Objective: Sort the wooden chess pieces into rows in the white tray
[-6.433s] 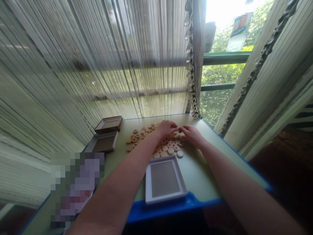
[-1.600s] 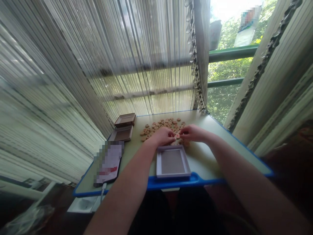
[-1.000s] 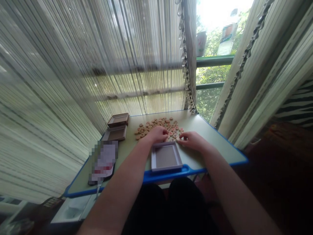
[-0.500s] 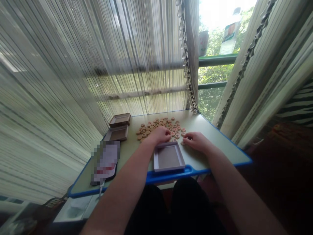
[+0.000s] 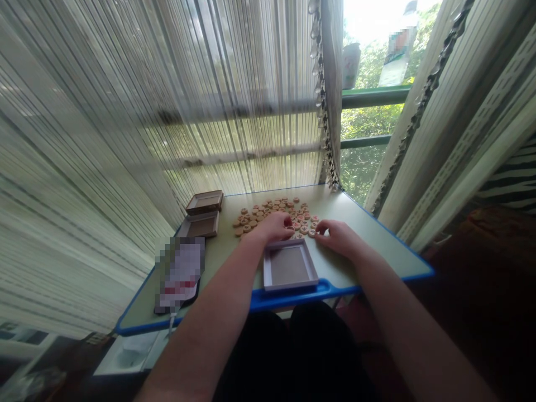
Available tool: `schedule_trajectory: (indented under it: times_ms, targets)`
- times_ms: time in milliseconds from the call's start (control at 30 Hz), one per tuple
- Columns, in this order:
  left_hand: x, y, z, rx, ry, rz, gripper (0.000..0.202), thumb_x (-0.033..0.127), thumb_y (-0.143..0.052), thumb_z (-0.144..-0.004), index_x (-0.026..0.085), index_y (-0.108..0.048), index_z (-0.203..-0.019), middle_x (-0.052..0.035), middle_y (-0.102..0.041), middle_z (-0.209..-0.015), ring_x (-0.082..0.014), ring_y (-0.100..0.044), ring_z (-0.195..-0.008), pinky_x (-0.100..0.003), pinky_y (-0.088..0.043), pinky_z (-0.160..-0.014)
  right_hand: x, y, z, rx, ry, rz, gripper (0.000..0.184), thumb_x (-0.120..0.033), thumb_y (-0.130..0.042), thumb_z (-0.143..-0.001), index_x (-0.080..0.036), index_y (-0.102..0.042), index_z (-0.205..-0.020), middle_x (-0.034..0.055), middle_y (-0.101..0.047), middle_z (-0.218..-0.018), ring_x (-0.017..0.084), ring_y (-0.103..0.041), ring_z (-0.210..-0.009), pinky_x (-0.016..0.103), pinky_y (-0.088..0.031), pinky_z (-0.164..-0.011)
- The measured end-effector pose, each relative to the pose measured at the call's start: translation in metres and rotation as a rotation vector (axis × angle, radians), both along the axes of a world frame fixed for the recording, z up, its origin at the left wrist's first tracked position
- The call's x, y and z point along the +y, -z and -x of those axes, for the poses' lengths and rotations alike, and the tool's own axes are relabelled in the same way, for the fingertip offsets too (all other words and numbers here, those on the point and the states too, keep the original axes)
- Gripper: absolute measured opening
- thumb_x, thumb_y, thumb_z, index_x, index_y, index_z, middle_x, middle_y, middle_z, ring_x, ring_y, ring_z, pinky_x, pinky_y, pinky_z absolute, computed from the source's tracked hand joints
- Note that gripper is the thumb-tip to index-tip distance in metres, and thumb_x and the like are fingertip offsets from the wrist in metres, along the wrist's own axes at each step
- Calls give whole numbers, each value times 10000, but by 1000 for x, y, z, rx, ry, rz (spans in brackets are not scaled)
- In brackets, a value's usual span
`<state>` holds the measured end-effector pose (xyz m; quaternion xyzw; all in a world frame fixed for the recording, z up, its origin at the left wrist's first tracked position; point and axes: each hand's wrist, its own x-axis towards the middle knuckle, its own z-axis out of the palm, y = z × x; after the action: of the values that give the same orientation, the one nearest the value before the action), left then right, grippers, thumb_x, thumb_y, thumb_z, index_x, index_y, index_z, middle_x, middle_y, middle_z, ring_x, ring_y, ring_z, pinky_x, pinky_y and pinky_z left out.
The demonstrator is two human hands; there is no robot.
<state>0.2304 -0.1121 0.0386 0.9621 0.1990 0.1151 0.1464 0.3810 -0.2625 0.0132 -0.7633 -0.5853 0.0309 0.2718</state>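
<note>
Lightly, by the Rims: Fingertips among the Xiangqi Pieces

Such small discs probably handle best pinched lightly at the rim, clear of their neighbours. The right hand is half curled, thumb and forefinger at the edge of an outlying disc; whether they clamp it I cannot tell. The left hand curls over the heap's near side, its fingertips beside another disc, grip unclear. Just nearer sits a shallow white tray, all on the pale green table.
</note>
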Motion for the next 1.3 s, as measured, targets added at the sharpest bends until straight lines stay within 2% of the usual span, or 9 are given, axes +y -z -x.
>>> schedule_trajectory:
  times_ms: [167,400,567,667,900,1033,1133,1200,1300]
  targets:
    - [-1,-1,-1,-14,-11,32,168,264,-589,-668,156,-605,-796,-18,-623,-776,-143,-558,-700,-231,-427,-610,1,0,1,-27,28,6,168,-347,-546,-739,-212,-643,-761,18,-662,-771,146,-538,-669,253,-383,-636]
    - [0,-1,-3,-57,8,-1,135,168,-597,-645,153,-639,-773,-27,-623,-782,-141,-568,-723,-222,-435,-626,1,0,2,-64,45,-5,211,-415,-538,-756,-224,-629,-751,26,-664,-806,154,-550,-682,258,-384,-631]
    - [0,-2,-1,-60,25,38,149,236,-607,-664,149,-665,-771,-22,-645,-751,-134,-575,-700,-219,-439,-626,3,2,2,-100,151,0,231,-436,-546,-745,-220,-628,-749,40,-659,-829,168,-565,-737,260,-383,-642]
    - [1,-4,0,-56,47,71,171,262,-601,-678,147,-677,-780,-21,-663,-752,-126,-583,-686,-213,-436,-618,4,3,2,-95,161,6,215,-424,-545,-744,-229,-633,-766,32,-659,-835,170,-567,-748,261,-384,-642]
    - [1,-3,1,-57,94,125,191,220,-588,-670,144,-708,-797,-28,-678,-763,-126,-601,-693,-211,-439,-624,5,6,-2,-71,121,-26,175,-285,-540,-746,-263,-663,-868,25,-645,-943,166,-570,-783,267,-403,-688]
    - [6,-12,9,-36,43,182,213,220,-588,-661,144,-705,-823,-31,-680,-791,-127,-594,-683,-213,-444,-612,4,10,-2,-62,96,-142,201,-264,-564,-732,-230,-658,-906,37,-627,-929,148,-566,-733,267,-424,-694]
    - [11,-21,19,28,49,245,222,251,-620,-644,142,-697,-822,-29,-686,-794,-133,-601,-704,-213,-446,-628,7,5,7,-24,-11,-225,186,-266,-541,-758,-217,-670,-883,37,-618,-907,121,-557,-683,249,-433,-676]
    - [13,-26,25,46,50,242,218,252,-622,-645,138,-694,-816,-32,-690,-804,-136,-605,-727,-211,-443,-647,15,-4,16,-4,-115,-199,190,-267,-528,-767,-220,-686,-861,34,-626,-891,113,-559,-686,229,-430,-659]
    - [13,-28,30,95,10,189,212,237,-614,-648,140,-697,-817,-26,-691,-774,-137,-603,-716,-205,-432,-634,35,-24,31,-65,-192,-16,183,-289,-562,-729,-248,-710,-828,16,-654,-808,125,-564,-679,220,-410,-611]
